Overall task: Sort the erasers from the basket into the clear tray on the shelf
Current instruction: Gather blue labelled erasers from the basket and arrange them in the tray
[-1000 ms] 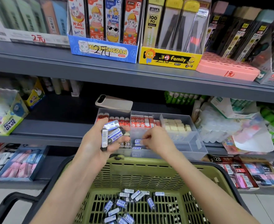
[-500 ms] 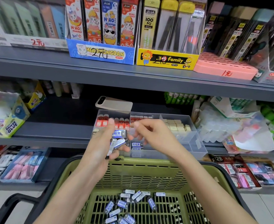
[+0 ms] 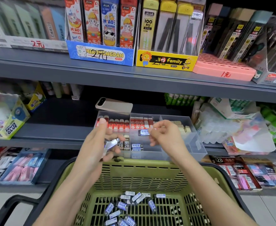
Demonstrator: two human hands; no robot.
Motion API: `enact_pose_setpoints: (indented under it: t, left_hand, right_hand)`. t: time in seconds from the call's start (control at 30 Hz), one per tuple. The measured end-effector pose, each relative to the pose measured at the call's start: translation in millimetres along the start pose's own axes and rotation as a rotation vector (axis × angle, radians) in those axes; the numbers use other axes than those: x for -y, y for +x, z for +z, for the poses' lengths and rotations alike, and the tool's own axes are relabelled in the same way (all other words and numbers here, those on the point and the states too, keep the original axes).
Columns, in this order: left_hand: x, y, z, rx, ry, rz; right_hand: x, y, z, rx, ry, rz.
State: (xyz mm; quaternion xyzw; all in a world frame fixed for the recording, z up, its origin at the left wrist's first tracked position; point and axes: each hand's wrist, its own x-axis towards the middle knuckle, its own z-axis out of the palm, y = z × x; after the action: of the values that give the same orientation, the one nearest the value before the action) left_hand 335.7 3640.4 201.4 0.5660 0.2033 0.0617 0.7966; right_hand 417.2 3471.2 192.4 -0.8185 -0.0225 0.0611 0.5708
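Note:
My left hand is closed around a small stack of blue-sleeved erasers, held just above the near left corner of the clear tray. My right hand pinches one blue eraser by its end, over the tray's middle compartment. That compartment holds a few blue erasers at its front, with 2B erasers beside them and red ones behind. Several blue erasers lie loose on the floor of the green basket below my arms.
A beige phone lies on the shelf behind the tray. A glue box stands at the left, clear bagged goods at the right. The upper shelf edge carries boxes of pencil leads. Lower shelves hold more eraser packs.
My right hand left the tray's front, reached to my left hand and came away with one blue eraser. My left hand turned inward and lowered a little.

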Motion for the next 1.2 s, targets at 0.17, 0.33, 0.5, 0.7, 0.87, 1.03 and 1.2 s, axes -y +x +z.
enact_pose_setpoints:
  t: [0.17, 0.33, 0.5, 0.7, 0.87, 1.03, 1.2]
  left_hand:
    - [1, -1, -10, 0.029, -0.312, -0.138]
    - [-10, -2, -14, 0.031, -0.668, -0.233]
    - [-14, -4, -12, 0.093, -0.730, -0.283]
    - [-16, -9, -6, 0.139, -0.798, -0.297]
    - [-16, -13, -4, 0.138, -0.821, -0.309]
    - [-15, -16, -11, 0.175, -0.829, -0.304]
    - [-11, -12, -10, 0.239, -0.805, -0.331]
  right_hand:
    - [-14, 13, 26, -0.049, -0.456, -0.116]
    - [-20, 24, 39, -0.023, -0.741, -0.151]
    - [-23, 29, 42, -0.013, -0.870, -0.137]
    - [-25, 33, 45, 0.029, -0.892, -0.067]
    - [-24, 34, 45, 0.057, -0.816, 0.039]
    - [-16, 22, 35, 0.051, -0.772, -0.051]
    - [3, 1, 13, 0.081, -0.511, -0.252]
